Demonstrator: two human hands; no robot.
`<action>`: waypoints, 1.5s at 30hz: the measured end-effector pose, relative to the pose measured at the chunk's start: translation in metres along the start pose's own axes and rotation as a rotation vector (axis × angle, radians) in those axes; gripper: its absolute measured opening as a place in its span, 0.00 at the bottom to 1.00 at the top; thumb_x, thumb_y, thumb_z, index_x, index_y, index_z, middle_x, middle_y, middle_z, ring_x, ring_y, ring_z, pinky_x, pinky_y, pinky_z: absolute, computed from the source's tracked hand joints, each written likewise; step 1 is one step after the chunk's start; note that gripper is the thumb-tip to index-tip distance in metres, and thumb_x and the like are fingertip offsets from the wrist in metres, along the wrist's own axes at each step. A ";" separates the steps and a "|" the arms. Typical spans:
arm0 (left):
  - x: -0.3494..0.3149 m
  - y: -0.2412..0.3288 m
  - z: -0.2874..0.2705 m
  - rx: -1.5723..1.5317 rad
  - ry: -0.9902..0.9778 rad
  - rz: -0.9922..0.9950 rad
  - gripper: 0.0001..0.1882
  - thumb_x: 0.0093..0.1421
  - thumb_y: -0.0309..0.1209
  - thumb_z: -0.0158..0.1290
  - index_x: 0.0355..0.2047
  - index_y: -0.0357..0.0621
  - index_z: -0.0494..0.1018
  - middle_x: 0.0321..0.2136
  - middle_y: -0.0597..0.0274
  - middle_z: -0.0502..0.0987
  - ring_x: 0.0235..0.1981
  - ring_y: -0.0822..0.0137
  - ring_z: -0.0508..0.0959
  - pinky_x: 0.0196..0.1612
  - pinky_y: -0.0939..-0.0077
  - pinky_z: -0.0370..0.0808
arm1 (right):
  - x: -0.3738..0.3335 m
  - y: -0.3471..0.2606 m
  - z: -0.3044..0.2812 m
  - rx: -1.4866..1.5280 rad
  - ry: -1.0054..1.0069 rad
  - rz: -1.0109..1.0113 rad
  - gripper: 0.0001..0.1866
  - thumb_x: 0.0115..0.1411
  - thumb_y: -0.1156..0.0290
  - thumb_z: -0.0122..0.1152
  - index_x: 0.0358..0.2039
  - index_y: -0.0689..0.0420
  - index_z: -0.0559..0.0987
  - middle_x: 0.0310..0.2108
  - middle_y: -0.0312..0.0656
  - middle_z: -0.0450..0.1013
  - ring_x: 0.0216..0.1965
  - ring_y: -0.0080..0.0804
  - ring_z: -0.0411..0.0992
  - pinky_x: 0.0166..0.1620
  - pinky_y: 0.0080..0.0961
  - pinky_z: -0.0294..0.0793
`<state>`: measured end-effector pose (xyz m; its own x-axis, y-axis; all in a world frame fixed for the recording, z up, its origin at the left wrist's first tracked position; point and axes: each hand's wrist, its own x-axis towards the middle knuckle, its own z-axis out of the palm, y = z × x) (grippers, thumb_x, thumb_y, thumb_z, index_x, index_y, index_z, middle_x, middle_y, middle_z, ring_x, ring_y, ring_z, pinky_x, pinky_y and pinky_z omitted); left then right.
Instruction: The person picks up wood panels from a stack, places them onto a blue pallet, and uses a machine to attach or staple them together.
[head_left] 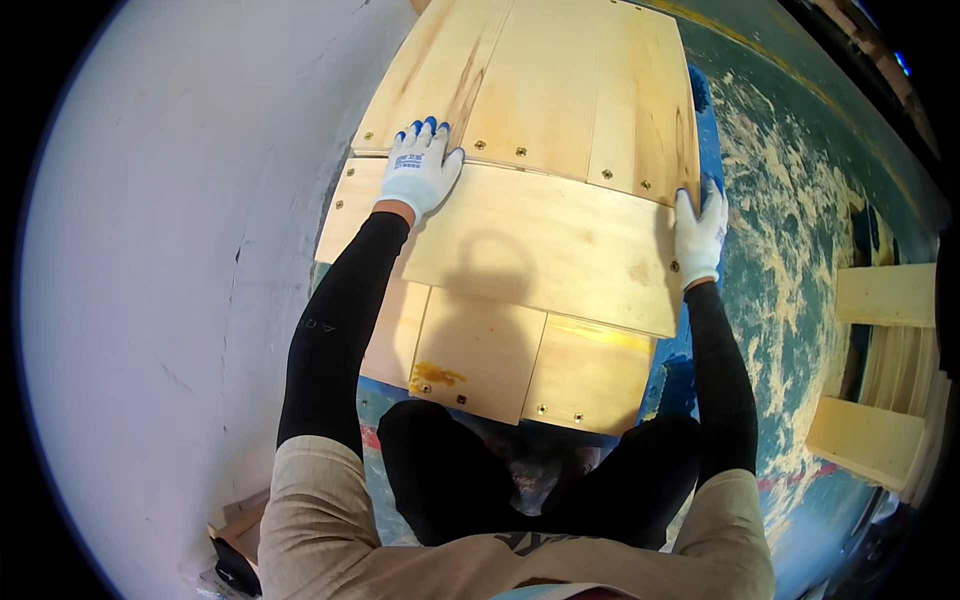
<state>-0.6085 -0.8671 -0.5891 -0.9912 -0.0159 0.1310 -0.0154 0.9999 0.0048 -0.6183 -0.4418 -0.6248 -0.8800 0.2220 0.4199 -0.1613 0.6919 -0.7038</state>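
Note:
A wide pale wooden board (560,245) lies crosswise over a stack of similar boards in front of me. My left hand (420,168), in a white glove with blue fingertips, rests flat with fingers spread where this board meets the far panel (550,80). At the board's right end, my right hand (700,228) lies along the edge in a matching glove, thumb apart from the fingers. Small round metal fittings sit in the boards near their ends. Nearer to me, lower panels (480,350) show beneath the crosswise board, one with a brown-yellow stain.
The stack stands on a blue pallet (708,125) beside a pale wall (170,250) at left. Sawdust (780,200) is scattered over the green floor at right. Further right are more light wooden pieces (868,440). My knees are close to the stack's near edge.

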 end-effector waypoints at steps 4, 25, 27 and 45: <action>-0.001 -0.003 0.003 -0.045 0.125 0.021 0.33 0.68 0.50 0.41 0.64 0.37 0.64 0.67 0.41 0.61 0.70 0.46 0.57 0.72 0.56 0.50 | -0.027 -0.084 0.021 0.030 -0.297 -0.403 0.26 0.59 0.64 0.64 0.56 0.60 0.74 0.61 0.54 0.67 0.65 0.54 0.62 0.67 0.44 0.60; 0.020 -0.132 -0.002 -0.672 0.080 -0.526 0.32 0.55 0.41 0.63 0.56 0.37 0.73 0.51 0.49 0.80 0.52 0.55 0.79 0.55 0.69 0.73 | -0.078 -0.140 0.090 -0.165 -0.515 -0.643 0.25 0.57 0.56 0.64 0.53 0.52 0.77 0.61 0.44 0.69 0.67 0.53 0.57 0.65 0.50 0.57; 0.024 -0.133 0.000 -0.646 0.164 -0.519 0.32 0.52 0.40 0.67 0.54 0.36 0.75 0.48 0.49 0.81 0.49 0.56 0.80 0.54 0.69 0.74 | -0.078 -0.138 0.090 -0.168 -0.501 -0.645 0.25 0.57 0.55 0.64 0.53 0.52 0.78 0.61 0.44 0.69 0.67 0.53 0.57 0.65 0.50 0.57; 0.038 -0.146 -0.009 -1.084 0.365 -0.670 0.28 0.52 0.35 0.68 0.51 0.35 0.76 0.40 0.58 0.83 0.38 0.69 0.82 0.43 0.76 0.79 | -0.077 -0.141 0.091 -0.183 -0.514 -0.640 0.25 0.57 0.55 0.63 0.53 0.51 0.77 0.61 0.44 0.68 0.67 0.53 0.57 0.65 0.50 0.57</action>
<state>-0.6430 -1.0140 -0.5754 -0.7385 -0.6724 0.0500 -0.2033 0.2926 0.9344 -0.5682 -0.6185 -0.6103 -0.7448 -0.5606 0.3619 -0.6621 0.6885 -0.2959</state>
